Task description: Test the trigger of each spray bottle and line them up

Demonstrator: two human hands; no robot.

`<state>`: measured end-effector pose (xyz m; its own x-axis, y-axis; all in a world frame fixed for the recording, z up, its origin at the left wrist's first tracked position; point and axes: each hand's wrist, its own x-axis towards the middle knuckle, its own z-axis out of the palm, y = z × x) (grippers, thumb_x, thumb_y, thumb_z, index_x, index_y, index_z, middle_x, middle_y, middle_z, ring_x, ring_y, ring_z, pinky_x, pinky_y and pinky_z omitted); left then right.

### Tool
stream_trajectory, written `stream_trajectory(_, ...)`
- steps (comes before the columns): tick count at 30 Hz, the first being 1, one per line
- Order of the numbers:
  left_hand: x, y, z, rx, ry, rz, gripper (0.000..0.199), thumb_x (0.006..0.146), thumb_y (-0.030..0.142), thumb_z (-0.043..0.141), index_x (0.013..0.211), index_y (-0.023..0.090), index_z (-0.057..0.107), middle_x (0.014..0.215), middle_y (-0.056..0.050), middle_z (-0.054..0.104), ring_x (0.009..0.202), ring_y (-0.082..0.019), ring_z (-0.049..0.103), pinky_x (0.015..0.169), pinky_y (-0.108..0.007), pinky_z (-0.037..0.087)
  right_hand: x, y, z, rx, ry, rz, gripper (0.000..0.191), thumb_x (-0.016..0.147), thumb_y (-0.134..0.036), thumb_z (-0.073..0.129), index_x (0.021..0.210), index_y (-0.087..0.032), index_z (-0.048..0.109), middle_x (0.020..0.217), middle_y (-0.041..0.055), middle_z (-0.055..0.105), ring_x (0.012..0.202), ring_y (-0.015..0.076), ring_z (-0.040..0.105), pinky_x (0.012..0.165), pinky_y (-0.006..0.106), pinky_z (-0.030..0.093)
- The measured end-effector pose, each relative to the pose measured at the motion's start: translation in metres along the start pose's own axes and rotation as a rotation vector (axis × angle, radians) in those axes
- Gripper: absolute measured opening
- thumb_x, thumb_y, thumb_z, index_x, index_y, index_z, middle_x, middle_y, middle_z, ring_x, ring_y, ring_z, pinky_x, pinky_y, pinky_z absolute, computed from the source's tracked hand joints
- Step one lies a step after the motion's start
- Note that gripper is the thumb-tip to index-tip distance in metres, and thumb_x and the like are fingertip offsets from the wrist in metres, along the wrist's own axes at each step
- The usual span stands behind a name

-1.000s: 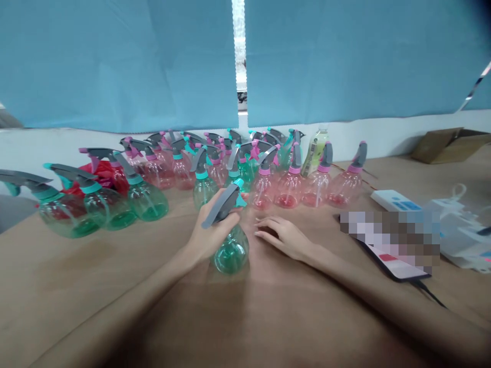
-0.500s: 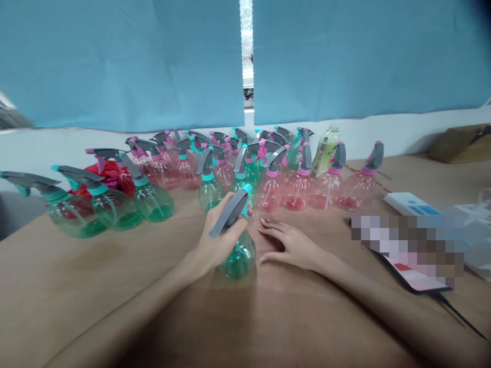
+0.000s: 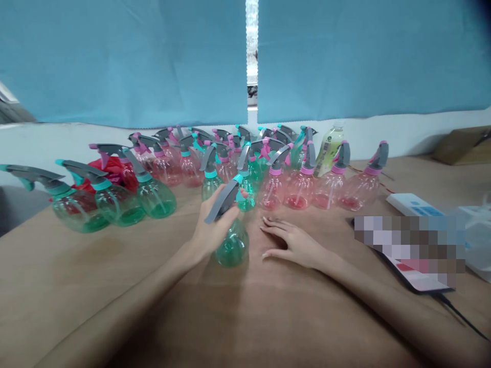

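My left hand (image 3: 210, 220) is wrapped round the neck of a green spray bottle (image 3: 232, 245) with a grey and turquoise trigger head. The bottle is held a little tilted, its nozzle pointing away from me. To the right of it, my right hand (image 3: 293, 243) rests on the table with fingers stretched out and holds nothing. Just beyond my right hand stands a row of pink spray bottles (image 3: 299, 191). Another green spray bottle (image 3: 212, 186) stands behind my left hand, partly hidden by it.
Three green spray bottles (image 3: 156, 197) stand at the left, near a red bag (image 3: 111, 171). More pink and green bottles crowd the back, beside a labelled drink bottle (image 3: 330, 151). At the right lie a phone (image 3: 416, 271) with a cable, a white box (image 3: 412, 205) and a cardboard box (image 3: 464, 145).
My left hand has moved slightly left and away from me with the green spray bottle. My right hand stays in place on the table. The view has shifted a little.
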<state>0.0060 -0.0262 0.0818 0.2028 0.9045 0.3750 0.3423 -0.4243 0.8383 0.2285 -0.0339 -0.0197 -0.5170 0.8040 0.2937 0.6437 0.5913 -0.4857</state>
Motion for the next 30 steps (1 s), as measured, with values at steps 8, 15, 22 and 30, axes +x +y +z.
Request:
stream_trajectory(8, 0.005, -0.015, 0.0, -0.102, -0.026, -0.004, 0.043, 0.079, 0.024, 0.055, 0.121, 0.022, 0.058, 0.108, -0.005, 0.067, 0.088, -0.021, 0.061, 0.083, -0.036, 0.05, -0.001, -0.001, -0.001, 0.006, -0.011, -0.006, 0.068, 0.08, -0.059, 0.061, 0.137, -0.024, 0.05, 0.145, 0.0092, 0.044, 0.136, 0.0298, 0.038, 0.111, 0.052, 0.033)
stream_trajectory(15, 0.005, -0.013, 0.0, -0.116, -0.034, -0.009, 0.045, 0.079, 0.023, 0.056, 0.124, 0.025, 0.057, 0.118, -0.005, 0.065, 0.098, -0.023, 0.061, 0.091, -0.039, 0.048, -0.001, -0.001, -0.001, 0.015, -0.005, 0.004, 0.066, 0.08, -0.058, 0.061, 0.137, -0.025, 0.05, 0.146, 0.0082, 0.043, 0.135, 0.0296, 0.038, 0.111, 0.053, 0.033)
stream_trajectory(22, 0.004, -0.013, 0.001, -0.136, -0.035, 0.016, 0.045, 0.079, 0.018, 0.055, 0.124, 0.023, 0.057, 0.117, -0.006, 0.065, 0.103, -0.022, 0.06, 0.092, -0.039, 0.048, -0.001, -0.001, -0.001, -0.016, -0.025, 0.005, 0.068, 0.082, -0.061, 0.057, 0.137, -0.021, 0.049, 0.146, 0.0098, 0.042, 0.136, 0.0288, 0.038, 0.111, 0.051, 0.033)
stream_trajectory(30, 0.005, -0.007, 0.002, -0.093, -0.028, 0.011, 0.043, 0.077, 0.017, 0.052, 0.119, 0.021, 0.058, 0.122, -0.006, 0.064, 0.108, -0.023, 0.059, 0.091, -0.036, 0.047, 0.0, -0.002, -0.002, -0.026, -0.037, 0.005, 0.068, 0.082, -0.061, 0.056, 0.136, -0.019, 0.05, 0.146, 0.0108, 0.042, 0.136, 0.0291, 0.037, 0.112, 0.051, 0.033)
